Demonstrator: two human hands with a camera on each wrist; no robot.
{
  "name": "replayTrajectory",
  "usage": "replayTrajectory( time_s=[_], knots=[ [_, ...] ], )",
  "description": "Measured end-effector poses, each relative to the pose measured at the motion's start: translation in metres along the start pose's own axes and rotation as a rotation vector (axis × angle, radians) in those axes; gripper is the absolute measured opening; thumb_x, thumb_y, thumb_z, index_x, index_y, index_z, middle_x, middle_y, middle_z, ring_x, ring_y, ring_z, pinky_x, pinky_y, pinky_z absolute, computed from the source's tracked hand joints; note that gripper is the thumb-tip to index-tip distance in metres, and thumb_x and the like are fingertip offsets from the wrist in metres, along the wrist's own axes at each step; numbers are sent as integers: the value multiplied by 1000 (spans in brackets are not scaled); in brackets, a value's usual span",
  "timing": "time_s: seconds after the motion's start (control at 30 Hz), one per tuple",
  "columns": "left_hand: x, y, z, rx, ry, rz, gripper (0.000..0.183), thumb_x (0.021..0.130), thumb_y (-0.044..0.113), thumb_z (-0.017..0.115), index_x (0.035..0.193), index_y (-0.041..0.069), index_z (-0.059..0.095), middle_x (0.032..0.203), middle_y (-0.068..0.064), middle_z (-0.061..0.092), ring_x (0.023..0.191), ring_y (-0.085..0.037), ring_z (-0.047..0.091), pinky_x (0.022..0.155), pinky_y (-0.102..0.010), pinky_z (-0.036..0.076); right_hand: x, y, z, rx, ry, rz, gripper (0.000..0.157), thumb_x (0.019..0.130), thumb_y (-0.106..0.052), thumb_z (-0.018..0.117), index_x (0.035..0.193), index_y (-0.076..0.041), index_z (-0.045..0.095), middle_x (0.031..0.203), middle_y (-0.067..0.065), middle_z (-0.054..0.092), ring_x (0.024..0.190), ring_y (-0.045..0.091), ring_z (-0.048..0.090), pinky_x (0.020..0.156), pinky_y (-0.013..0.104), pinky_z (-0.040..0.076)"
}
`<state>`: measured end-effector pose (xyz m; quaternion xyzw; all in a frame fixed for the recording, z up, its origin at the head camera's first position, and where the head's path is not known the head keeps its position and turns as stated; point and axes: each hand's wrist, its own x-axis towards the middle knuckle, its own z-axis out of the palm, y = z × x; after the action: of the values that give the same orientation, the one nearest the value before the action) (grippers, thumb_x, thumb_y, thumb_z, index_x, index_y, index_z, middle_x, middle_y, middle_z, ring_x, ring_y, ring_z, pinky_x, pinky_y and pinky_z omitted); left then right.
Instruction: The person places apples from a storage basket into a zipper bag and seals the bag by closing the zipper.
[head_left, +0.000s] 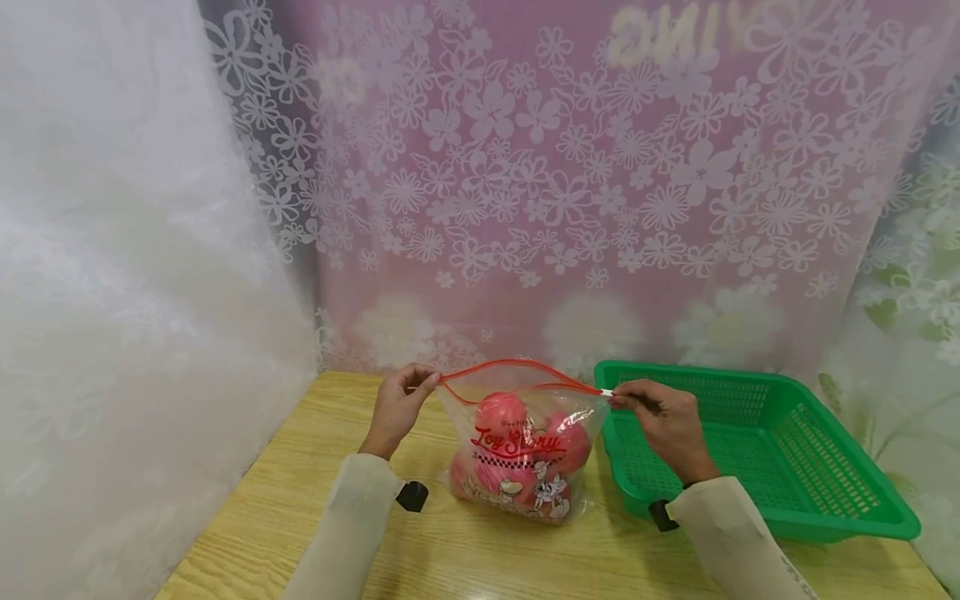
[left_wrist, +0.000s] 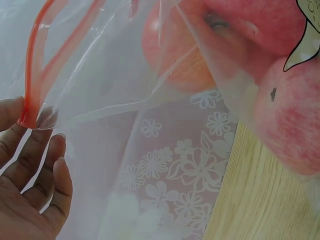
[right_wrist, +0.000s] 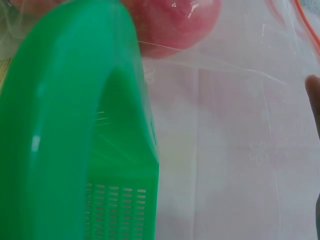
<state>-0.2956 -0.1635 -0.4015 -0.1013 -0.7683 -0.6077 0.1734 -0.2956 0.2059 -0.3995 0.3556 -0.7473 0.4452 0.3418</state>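
A clear zip bag (head_left: 517, 446) with a red zip strip and printed red lettering stands on the table, holding several red apples (head_left: 501, 412). Its mouth gapes between the two red strips. My left hand (head_left: 401, 406) pinches the left end of the strip between thumb and finger; in the left wrist view that hand (left_wrist: 35, 170) shows the other fingers loosely bent. At the opposite corner, by the white slider (head_left: 606, 392), my right hand (head_left: 663, 421) pinches the strip's end. Only a fingertip (right_wrist: 313, 90) of it shows in the right wrist view.
A green plastic basket (head_left: 750, 521) with slotted walls stands on the right of the wooden table (head_left: 300, 492), close beside the bag and under my right hand. Flower-patterned curtains (head_left: 525, 167) hang behind and at both sides.
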Motion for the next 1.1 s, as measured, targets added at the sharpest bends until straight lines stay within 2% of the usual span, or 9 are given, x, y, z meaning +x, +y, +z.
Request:
replayTrajectory(
  time_s=[0.3,0.5,0.67,0.77,0.97,1.03,1.1],
  knots=[
    [2,6,2,119,-56,-14,21,95,26,63,105,9,70,104,-5,66,97,-20,58,87,-39,49,2,-2,3,60,-10,-39,32,74,29,62,93,5,70,87,18,69,79,5,68,71,16,56],
    [5,14,4,233,-105,25,25,95,28,64,110,9,69,111,-5,65,101,-24,58,91,-45,49,3,-4,4,75,-7,-55,31,73,30,62,92,6,70,85,19,69,80,4,68,71,15,56],
    [5,28,5,332,-143,37,27,94,32,64,113,13,69,122,-7,61,110,-28,55,91,-49,50,4,-6,5,64,-4,-61,31,73,29,63,93,6,70,85,18,69,79,4,68,71,15,55],
    [5,37,7,403,-173,72,26,93,34,65,113,16,68,124,-7,59,117,-30,50,95,-53,46,4,-6,5,51,-3,-61,31,73,28,64,93,5,71,85,16,70,79,4,68,70,15,55],
    [2,62,16,525,-220,228,25,92,32,67,110,15,68,122,-6,58,120,-33,46,102,-56,39,4,-7,4,39,-14,-47,31,74,26,65,93,2,71,87,14,70,79,4,68,69,19,57],
    [0,71,20,546,-253,241,27,92,32,66,112,13,67,123,-6,57,122,-33,46,104,-57,36,4,-7,4,40,-17,-45,32,75,26,65,94,2,71,87,13,71,80,4,68,70,18,57],
    [-2,80,26,572,-288,223,30,93,34,64,114,13,66,126,-6,56,124,-32,45,106,-58,32,4,-7,4,40,-17,-50,32,74,26,64,94,2,71,87,13,71,80,3,68,70,16,56]
  ],
)
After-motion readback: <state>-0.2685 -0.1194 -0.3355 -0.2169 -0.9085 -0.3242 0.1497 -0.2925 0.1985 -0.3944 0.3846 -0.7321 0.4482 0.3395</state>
